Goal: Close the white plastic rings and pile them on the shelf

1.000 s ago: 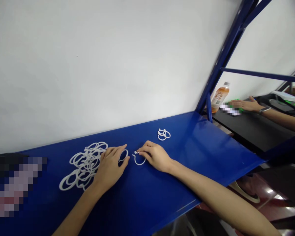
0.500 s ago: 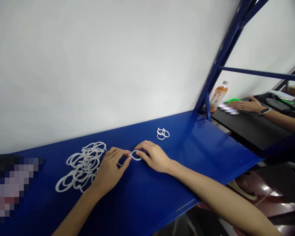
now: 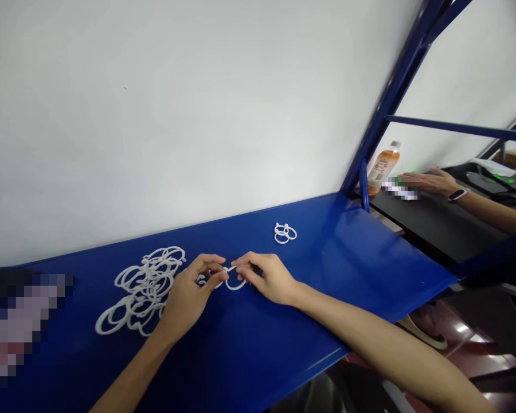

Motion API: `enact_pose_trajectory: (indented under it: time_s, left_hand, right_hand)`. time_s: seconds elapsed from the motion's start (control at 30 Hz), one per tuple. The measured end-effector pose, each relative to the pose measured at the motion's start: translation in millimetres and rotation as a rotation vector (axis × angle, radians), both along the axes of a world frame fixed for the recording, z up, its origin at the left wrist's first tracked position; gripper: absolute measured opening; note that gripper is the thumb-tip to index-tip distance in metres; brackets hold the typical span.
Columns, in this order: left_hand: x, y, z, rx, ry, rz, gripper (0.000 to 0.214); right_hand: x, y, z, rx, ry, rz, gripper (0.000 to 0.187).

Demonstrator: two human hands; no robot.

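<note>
My left hand (image 3: 192,296) and my right hand (image 3: 269,279) meet at the middle of a blue metal shelf (image 3: 258,344). Their fingertips pinch white plastic rings (image 3: 235,282) between them, and the fingers hide the point where the rings meet. A second ring edge shows under my left fingers, so I cannot tell exactly how they join. To the left of my left hand lies a loose heap of several white rings (image 3: 143,292), almost touching it. A small linked cluster of white rings (image 3: 285,233) lies farther back, apart from both hands.
A white wall (image 3: 155,115) rises behind the shelf, with a blue steel upright (image 3: 391,109) at its right. Beyond stand a plastic bottle of amber drink (image 3: 382,172) and a black table (image 3: 438,221), where a co-worker's hand (image 3: 425,182) rests. A blurred object (image 3: 21,327) covers the shelf's left corner.
My hands have drawn closer together, and the ring held by each now meets the other at the centre. The heap and small cluster stay in place. The co-worker's hand has shifted slightly.
</note>
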State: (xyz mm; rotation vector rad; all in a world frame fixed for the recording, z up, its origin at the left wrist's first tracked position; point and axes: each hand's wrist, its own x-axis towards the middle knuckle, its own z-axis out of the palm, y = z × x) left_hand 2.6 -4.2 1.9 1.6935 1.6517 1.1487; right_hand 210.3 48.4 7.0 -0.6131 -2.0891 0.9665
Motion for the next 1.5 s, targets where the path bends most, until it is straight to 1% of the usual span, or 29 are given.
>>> enact_pose_trajectory:
  time_s: [0.07, 0.17, 0.3, 0.43, 0.5, 0.53, 0.6, 0.67, 0.73, 0.77, 0.8, 0.83, 0.9, 1.0, 1.1, 1.2, 1.27, 1.33, 1.37, 1.4, 1.43, 1.47, 1.5]
  left_hand:
    - [0.5, -0.4, 0.3, 0.053, 0.060, 0.013, 0.033]
    - [1.8, -2.0, 3.4, 0.132, 0.141, -0.009, 0.029]
    - [2.3, -4.0, 6.2, 0.180, 0.177, -0.057, 0.031]
    - [1.3, -1.1, 2.2, 0.207, 0.226, -0.081, 0.032]
    - [0.7, 1.8, -1.2, 0.230, 0.278, -0.076, 0.031]
    - [0.1, 3.2, -2.9, 0.240, 0.322, -0.068, 0.030]
    - [-2.4, 5.1, -5.5, 0.242, 0.461, -0.042, 0.032]
    - [-7.6, 5.3, -6.7, 0.210, 0.634, -0.020, 0.044]
    - [-15.5, 4.3, -6.4, 0.151, 0.777, -0.019, 0.055]
    - [-19.8, 3.6, -5.8, 0.119, 0.823, -0.025, 0.057]
    - [-23.9, 2.9, -5.0, 0.091, 0.853, -0.031, 0.056]
    - [-27.4, 2.4, -4.2, 0.066, 0.870, -0.041, 0.053]
    - [-31.6, 2.0, -2.4, 0.039, 0.877, -0.060, 0.043]
    - [-30.4, 2.3, -1.0, 0.044, 0.846, -0.100, 0.035]
    - [-25.4, 2.5, -1.2, 0.069, 0.795, -0.123, 0.039]
    - [-21.2, 1.8, -0.9, 0.107, 0.771, -0.124, 0.042]
    - [-19.0, 0.9, 0.4, 0.150, 0.766, -0.130, 0.042]
    - [-16.5, -0.5, 2.3, 0.204, 0.748, -0.139, 0.043]
    - [-15.0, -1.2, 3.4, 0.230, 0.736, -0.144, 0.043]
    - [-13.4, -2.0, 4.4, 0.256, 0.721, -0.148, 0.043]
    - [-11.8, -2.8, 5.2, 0.282, 0.707, -0.149, 0.043]
    - [-10.1, -3.5, 5.7, 0.308, 0.697, -0.150, 0.042]
    - [-8.5, -4.1, 5.9, 0.338, 0.690, -0.150, 0.041]
  right_hand:
    - [-0.4, -1.0, 0.6, -0.040, -0.011, 0.052, 0.012]
    - [1.3, -2.0, 1.7, -0.064, -0.050, 0.109, 0.014]
    - [5.4, -2.5, 1.8, 0.030, -0.089, 0.168, 0.018]
    - [5.0, -1.8, 0.5, 0.106, -0.117, 0.225, 0.020]
    - [4.3, 3.7, 0.6, 0.139, -0.115, 0.218, 0.021]
    - [5.0, 9.2, 0.8, 0.168, -0.114, 0.193, 0.022]
    - [10.7, 26.7, 0.9, 0.238, -0.122, 0.071, 0.023]
    - [23.3, 51.5, -0.4, 0.267, -0.132, -0.203, 0.023]
    - [41.6, 78.9, -3.4, 0.217, -0.174, -0.531, 0.022]
    - [51.5, 91.5, -5.6, 0.152, -0.213, -0.665, 0.022]
    - [60.9, 102.6, -8.0, 0.076, -0.246, -0.762, 0.021]
    - [69.1, 111.6, -10.6, 0.016, -0.262, -0.815, 0.022]
    - [80.4, 123.2, -15.8, -0.037, -0.281, -0.852, 0.023]
    - [84.7, 127.8, -21.1, -0.069, -0.303, -0.847, 0.023]
    - [82.7, 126.6, -21.9, -0.091, -0.325, -0.840, 0.020]
    - [82.7, 127.2, -19.4, -0.090, -0.341, -0.864, 0.021]
    - [82.0, 126.3, -16.0, 0.011, -0.352, -0.894, 0.022]
    - [76.9, 119.6, -10.6, 0.191, -0.325, -0.915, 0.021]
    - [71.8, 112.7, -7.2, 0.281, -0.291, -0.900, 0.020]
    - [64.9, 103.2, -3.5, 0.340, -0.243, -0.860, 0.020]
    - [56.4, 91.4, 0.2, 0.366, -0.193, -0.777, 0.019]
    - [46.8, 77.7, 3.4, 0.359, -0.153, -0.641, 0.020]
    - [36.8, 63.0, 5.9, 0.316, -0.129, -0.473, 0.021]
